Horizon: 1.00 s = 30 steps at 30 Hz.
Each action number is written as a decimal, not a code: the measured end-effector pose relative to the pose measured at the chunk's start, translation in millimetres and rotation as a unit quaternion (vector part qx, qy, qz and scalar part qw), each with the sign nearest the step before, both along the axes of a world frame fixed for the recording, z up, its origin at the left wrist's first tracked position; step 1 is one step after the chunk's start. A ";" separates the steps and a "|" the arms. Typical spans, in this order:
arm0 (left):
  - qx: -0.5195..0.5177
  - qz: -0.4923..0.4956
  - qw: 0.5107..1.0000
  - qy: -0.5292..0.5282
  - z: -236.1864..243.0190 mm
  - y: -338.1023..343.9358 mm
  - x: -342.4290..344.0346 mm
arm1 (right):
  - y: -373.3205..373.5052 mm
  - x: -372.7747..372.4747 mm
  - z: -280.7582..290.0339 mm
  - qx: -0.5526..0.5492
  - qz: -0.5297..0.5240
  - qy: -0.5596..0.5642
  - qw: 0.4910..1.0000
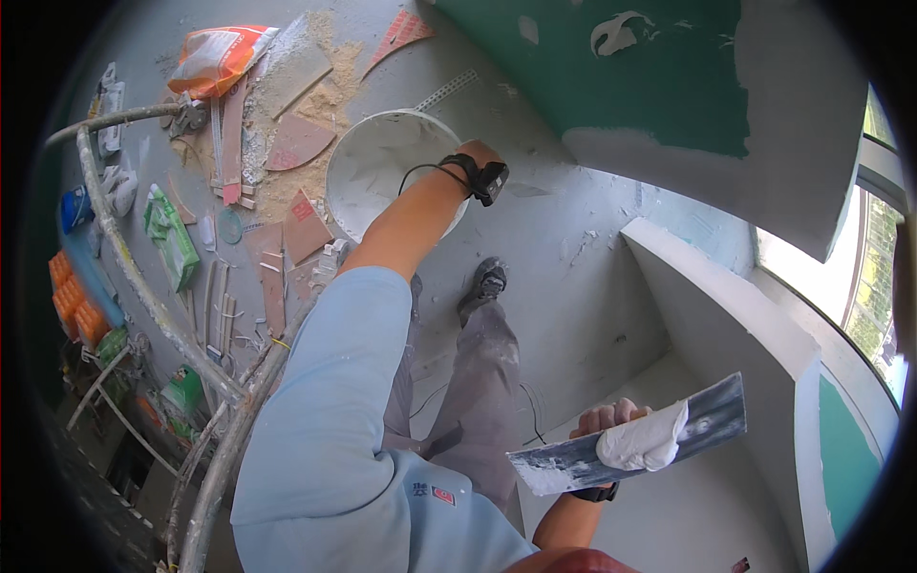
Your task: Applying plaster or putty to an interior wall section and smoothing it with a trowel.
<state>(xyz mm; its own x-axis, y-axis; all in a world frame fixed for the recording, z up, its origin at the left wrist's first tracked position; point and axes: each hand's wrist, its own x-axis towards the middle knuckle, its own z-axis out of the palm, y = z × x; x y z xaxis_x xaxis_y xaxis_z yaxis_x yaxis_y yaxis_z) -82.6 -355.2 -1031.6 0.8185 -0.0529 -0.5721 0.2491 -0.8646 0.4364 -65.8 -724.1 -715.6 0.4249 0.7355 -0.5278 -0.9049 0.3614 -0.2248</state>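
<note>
My right hand (611, 416) is closed around a long plastering trowel (714, 409), held tilted at the lower right. A thick lump of white plaster (645, 439) sits on the middle of its dark metal blade, with a thinner smear near the left end. My left arm reaches forward, and my left hand (480, 151) is over the right rim of a large white bucket (346, 172). A small black device with a cable (487, 181) is strapped to that wrist. The left fingers are hidden, so what they hold does not show. Whitish residue coats the bucket's inside.
Board offcuts (302, 145), sawdust and an orange-white bag (220, 59) litter the floor at left. A bent metal rail (158, 291) runs along my left. A green and white panel (659, 76) hangs over the far right; a low white partition (726, 296) stands at right, near a window.
</note>
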 end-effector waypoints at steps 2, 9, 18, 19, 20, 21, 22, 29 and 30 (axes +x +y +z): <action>-0.007 0.001 0.997 0.076 -9.8 -4.0 20.8 | -1.2 2.1 2.4 -0.013 -0.008 0.013 1.000; 0.014 -0.041 0.978 0.205 -21.8 -6.5 56.4 | 23.6 1.2 5.3 -0.060 -0.069 0.018 0.996; -0.103 -0.004 0.993 0.056 16.0 74.4 -4.0 | 61.0 -2.7 2.9 -0.165 -0.075 -0.029 0.983; -0.103 0.045 0.993 -0.029 30.6 88.1 -15.9 | 66.8 -1.5 5.4 -0.168 -0.080 -0.035 0.982; -0.103 0.082 0.991 -0.037 37.2 105.7 -25.1 | 73.6 0.9 4.7 -0.171 -0.073 -0.025 0.982; -0.057 0.090 0.994 -0.032 36.6 128.6 -41.5 | 81.3 -0.4 7.6 -0.172 -0.063 -0.010 0.983; -0.092 0.116 0.989 0.015 44.9 158.3 -48.4 | 87.8 0.2 11.0 -0.179 -0.069 -0.016 0.981; -0.169 0.598 0.780 0.074 65.7 291.7 -271.1 | 152.0 6.3 13.5 -0.237 -0.001 -0.077 0.969; -0.228 0.676 0.699 0.048 60.1 275.1 -308.5 | 156.9 8.4 10.7 -0.198 0.038 -0.088 0.976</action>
